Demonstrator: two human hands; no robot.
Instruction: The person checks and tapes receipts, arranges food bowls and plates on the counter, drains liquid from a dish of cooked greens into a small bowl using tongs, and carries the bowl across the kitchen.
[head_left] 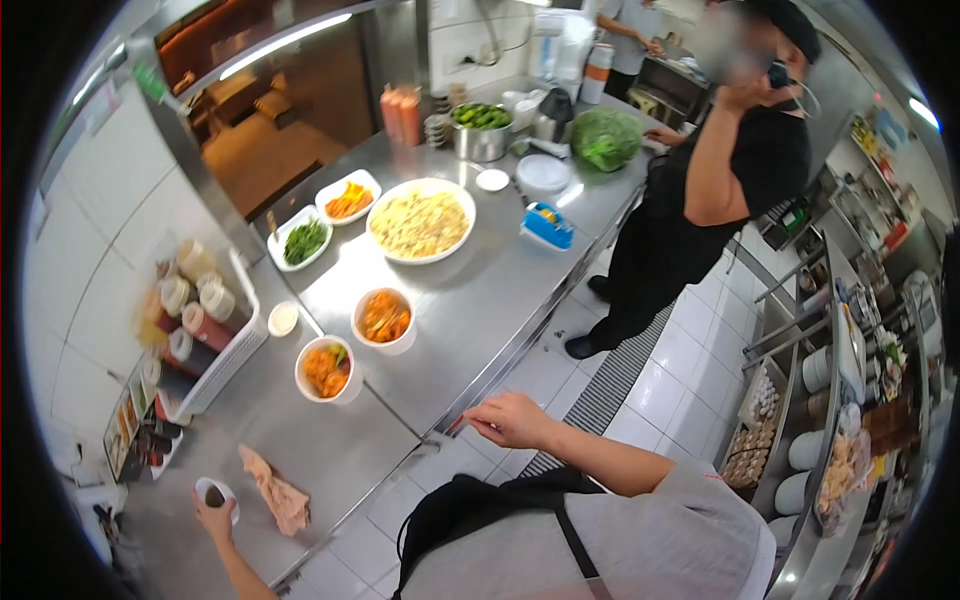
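My left hand (212, 517) is wrapped round a small white cup (233, 503) with something dark inside, low over the steel counter at the lower left. A crumpled pinkish cloth (275, 490) lies just right of that cup. My right hand (508, 418) is off the counter's front edge, fingers curled in a pinch; whether they hold anything small is not clear. Two white tubs of orange-red food, the nearer tub (326, 371) and the farther tub (385, 318), stand on the counter between my hands. A small white cup (283, 319) sits beside them.
Farther along stand a big bowl of yellow food (420, 222), a dish of greens (300, 240), a dish of orange strips (349, 198), a steel pot (482, 145) and a cabbage (606, 140). A basket of bottles (222, 340) is left. A co-worker (690, 190) stands right.
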